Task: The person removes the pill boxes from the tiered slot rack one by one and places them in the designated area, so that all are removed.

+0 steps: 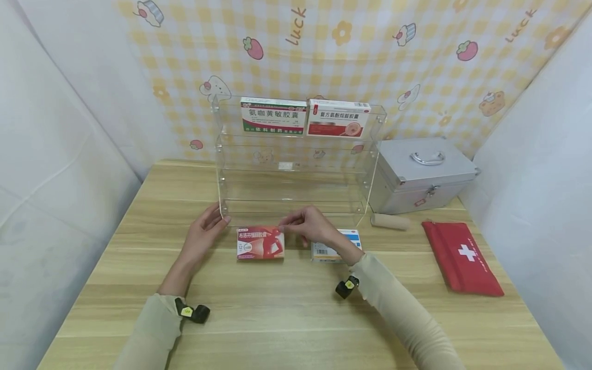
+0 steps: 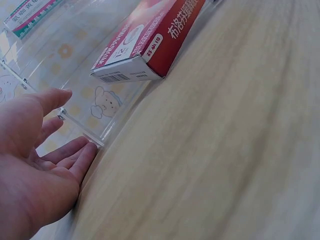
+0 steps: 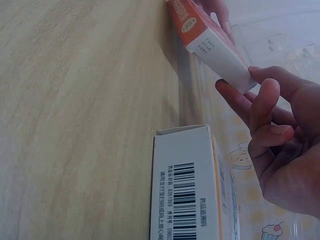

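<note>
My right hand pinches the right end of a red-and-white medicine box between thumb and fingertips. In the right wrist view that box is tilted, with its far end beside the other hand. My left hand rests at the lower left corner of a clear acrylic display rack, its fingers loosely bent and touching the side panel, thumb apart. Under my right wrist lies a white, blue and orange medicine box, partly hidden by the forearm. Its barcode end faces the right wrist camera.
On the rack's top tier stand a green-and-white medicine box and a red-and-white one. To the right are a silver metal case, a beige bandage roll and a red first-aid pouch. White curtains hang at both sides.
</note>
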